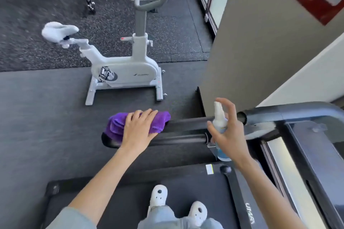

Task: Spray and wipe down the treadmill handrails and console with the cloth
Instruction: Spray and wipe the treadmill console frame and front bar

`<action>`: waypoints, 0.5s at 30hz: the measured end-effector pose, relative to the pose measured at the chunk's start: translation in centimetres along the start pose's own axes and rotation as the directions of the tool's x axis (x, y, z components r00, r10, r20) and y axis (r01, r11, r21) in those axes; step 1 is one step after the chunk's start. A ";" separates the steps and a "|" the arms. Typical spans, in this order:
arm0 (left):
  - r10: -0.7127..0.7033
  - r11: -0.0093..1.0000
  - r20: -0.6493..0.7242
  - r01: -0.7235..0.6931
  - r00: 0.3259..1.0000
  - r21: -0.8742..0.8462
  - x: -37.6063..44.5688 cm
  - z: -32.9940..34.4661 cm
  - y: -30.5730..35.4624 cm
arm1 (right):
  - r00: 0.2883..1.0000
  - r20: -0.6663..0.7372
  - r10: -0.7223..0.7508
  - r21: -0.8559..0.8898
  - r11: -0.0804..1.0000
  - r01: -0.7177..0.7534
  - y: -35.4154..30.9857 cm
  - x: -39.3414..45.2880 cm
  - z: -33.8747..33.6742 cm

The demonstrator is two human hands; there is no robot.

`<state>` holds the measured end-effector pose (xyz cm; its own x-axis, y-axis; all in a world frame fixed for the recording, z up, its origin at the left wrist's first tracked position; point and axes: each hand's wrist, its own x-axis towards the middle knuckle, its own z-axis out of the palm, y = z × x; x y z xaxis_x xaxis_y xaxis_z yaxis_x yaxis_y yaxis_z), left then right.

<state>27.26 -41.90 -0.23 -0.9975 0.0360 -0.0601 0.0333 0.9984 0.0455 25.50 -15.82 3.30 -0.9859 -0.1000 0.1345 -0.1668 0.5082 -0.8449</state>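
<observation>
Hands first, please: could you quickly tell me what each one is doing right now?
Left hand: open, fingers flat on the purple cloth on the handrail.
Right hand: holding the spray bottle.

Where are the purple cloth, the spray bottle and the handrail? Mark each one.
purple cloth (116, 124), head view, on its folded left part.
spray bottle (219, 117), head view, on its white neck.
handrail (186, 122), head view, on the black bar between the hands.

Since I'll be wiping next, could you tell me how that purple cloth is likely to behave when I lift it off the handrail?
The cloth looks soft and bunched in folds under the left hand, so it would probably flop and unfold. It drapes over the handrail end, so it seems light. Its plush nap likely grips rather than slides.
</observation>
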 end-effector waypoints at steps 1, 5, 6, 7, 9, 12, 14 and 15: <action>-0.031 0.998 0.030 0.030 0.999 0.055 -0.4 0.6 0.6 | 1.000 0.018 -0.007 0.005 1.000 0.007 0.2 0.0 -0.2; -0.101 0.989 0.056 0.094 0.993 0.111 -1.1 0.6 1.4 | 0.998 0.070 0.001 0.016 1.000 -0.002 0.6 -0.2 -0.2; -0.098 0.991 0.110 0.088 0.989 0.097 -1.1 0.4 1.1 | 0.996 0.087 0.006 0.021 1.000 -0.008 0.6 -0.2 0.0; -0.104 0.994 0.171 0.095 0.980 0.055 -1.1 0.3 0.7 | 0.994 0.104 0.012 0.031 0.999 -0.015 0.6 -0.1 0.2; -0.100 0.994 0.229 0.107 0.968 -0.015 -0.7 0.0 -0.3 | 0.991 0.136 0.004 0.038 0.999 -0.009 0.3 0.2 0.7; -0.030 0.999 0.077 0.032 0.997 -0.024 -0.3 -0.3 -1.4 | 0.987 0.163 -0.006 0.049 0.999 -0.002 -0.1 0.6 1.5; 0.009 0.999 -0.105 -0.012 0.994 -0.031 -0.9 0.0 -2.2 | 0.987 0.162 -0.012 0.056 0.998 0.003 -0.1 0.8 1.6; 0.008 0.999 -0.183 -0.015 0.983 -0.037 -1.3 0.5 -2.9 | 0.986 0.164 -0.014 0.056 0.998 0.005 -0.1 0.8 1.6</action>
<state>28.53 -44.85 -0.78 -0.9916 0.0358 0.1239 0.0464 0.9954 0.0835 24.70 -17.29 2.64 -0.9674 -0.2459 0.0601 -0.1709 0.4593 -0.8717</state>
